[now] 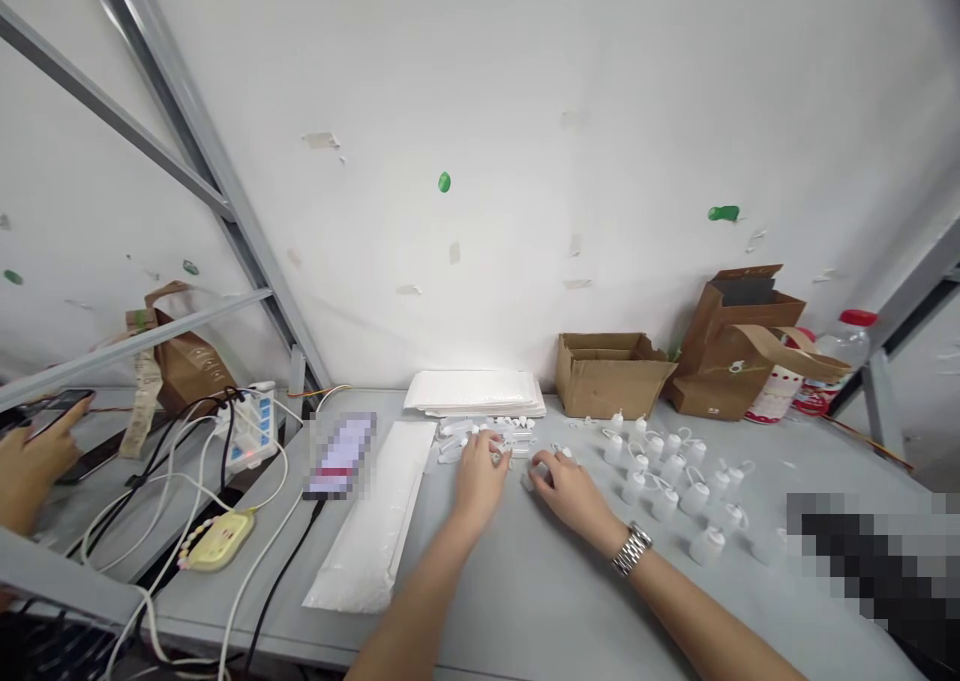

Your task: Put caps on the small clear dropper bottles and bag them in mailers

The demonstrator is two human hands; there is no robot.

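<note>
My left hand (482, 471) reaches into a loose pile of small clear plastic pieces (453, 446) and little white caps (517, 423). Its fingers are bent together over the pieces; what they pinch, if anything, is too small to make out. Beside it, my right hand (568, 488), with a metal watch (632, 549) at the wrist, rests low over the table. Its fingers are curled, and a gap shows between thumb and forefinger. Several small translucent bottles (664, 502) with white looped caps stand to the right of this hand.
White packets (475, 393) lie behind the pile, and a long white packet (375, 531) at left. A phone (341, 456), cables and a power strip (251, 426) are further left. An open cardboard box (615, 386), a paper bag (712, 361) and bottles line the wall. Another person's hand (34, 471) holds a phone.
</note>
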